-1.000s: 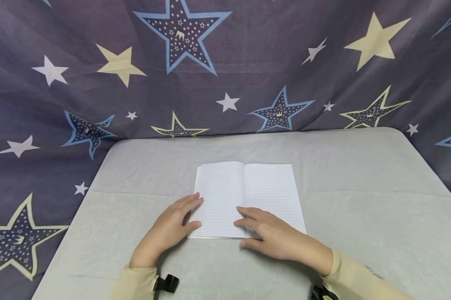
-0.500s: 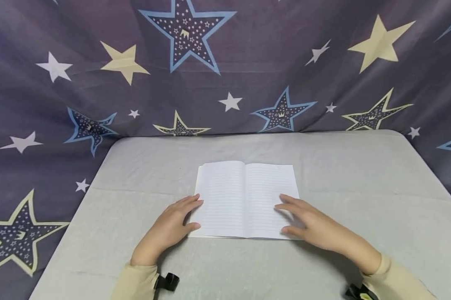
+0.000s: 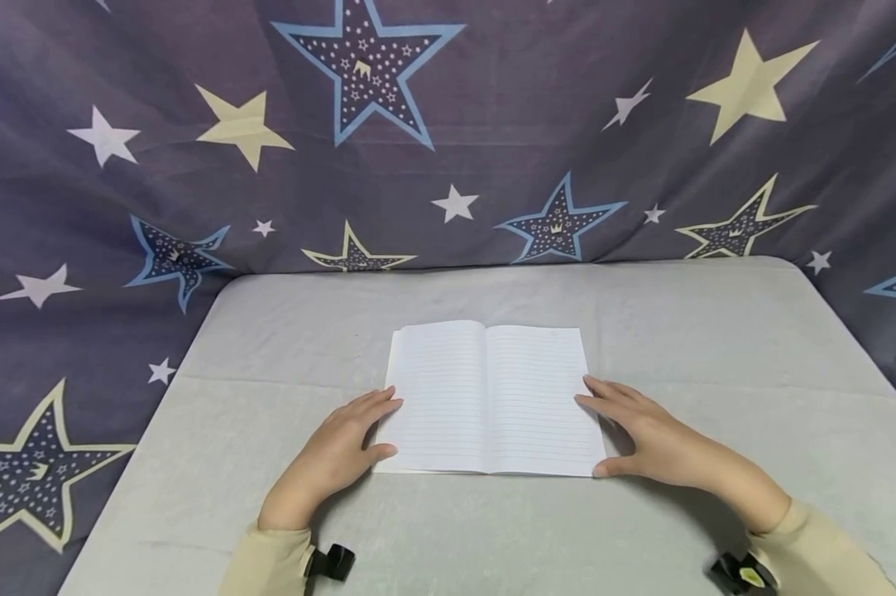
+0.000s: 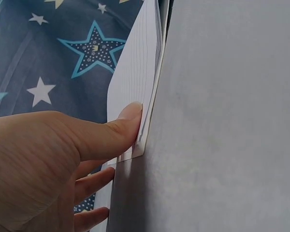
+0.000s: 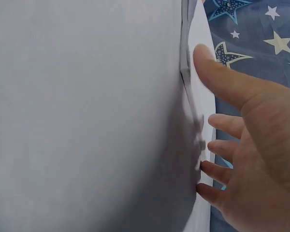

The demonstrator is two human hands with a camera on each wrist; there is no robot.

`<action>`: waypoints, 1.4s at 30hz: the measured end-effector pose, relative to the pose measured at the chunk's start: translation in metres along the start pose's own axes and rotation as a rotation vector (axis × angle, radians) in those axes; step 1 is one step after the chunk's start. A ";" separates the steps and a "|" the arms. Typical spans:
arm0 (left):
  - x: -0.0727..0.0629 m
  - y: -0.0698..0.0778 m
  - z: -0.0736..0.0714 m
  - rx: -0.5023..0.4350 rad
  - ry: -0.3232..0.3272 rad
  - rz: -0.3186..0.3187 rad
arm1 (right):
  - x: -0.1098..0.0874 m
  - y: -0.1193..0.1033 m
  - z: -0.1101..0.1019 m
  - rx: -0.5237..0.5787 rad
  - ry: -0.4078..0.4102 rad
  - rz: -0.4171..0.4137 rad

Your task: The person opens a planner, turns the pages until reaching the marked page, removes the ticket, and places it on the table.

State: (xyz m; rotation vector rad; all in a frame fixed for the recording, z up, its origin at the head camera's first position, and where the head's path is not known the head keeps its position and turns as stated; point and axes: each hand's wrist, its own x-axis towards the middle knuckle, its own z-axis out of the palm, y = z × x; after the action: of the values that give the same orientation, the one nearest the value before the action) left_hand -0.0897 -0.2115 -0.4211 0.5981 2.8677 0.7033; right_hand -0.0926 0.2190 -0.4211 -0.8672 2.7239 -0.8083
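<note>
A rectangular white paper notebook (image 3: 495, 397) with finely ruled pages is lying open between the two hands, its centre fold running away from the person. The bare left hand (image 3: 336, 451) is resting at the notebook's outer left edge, its thumb set apart from its loosely extended fingers. In the left wrist view, that thumb's tip is lying over the ruled page, close to the near corner. The bare right hand (image 3: 659, 439) is spreading at the opposite edge, its thumb standing well away from the fingers. In the head view, its thumb tip is meeting the near right corner and its foremost fingertips are overlapping the right page's margin; whether they are pressing on the paper, one cannot tell.

Beneath both hands, a pale grey cloth-covered table (image 3: 492, 538) is supporting the notebook, and shadows are falling beside the palms. Beyond the fingertips, a dark purple-grey fabric backdrop (image 3: 507, 108) is hanging, printed with yellow, white and blue-outlined stars. Behind the left hand, a cream-beige cloth sleeve (image 3: 267, 563) is covering the forearm, and a small black wrist device (image 3: 337, 563) is sitting just inward of its cuff. Behind the right hand, a matching sleeve and device are showing.
</note>
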 end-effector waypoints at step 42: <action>-0.002 -0.008 -0.002 -0.020 -0.002 0.022 | 0.051 -0.080 0.026 0.010 0.212 -0.029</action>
State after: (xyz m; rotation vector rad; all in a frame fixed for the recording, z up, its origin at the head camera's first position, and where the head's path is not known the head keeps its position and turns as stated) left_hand -0.0908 -0.2195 -0.4231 0.6282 2.8530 0.7338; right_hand -0.0871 0.1240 -0.3991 -0.8671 2.8903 -0.9708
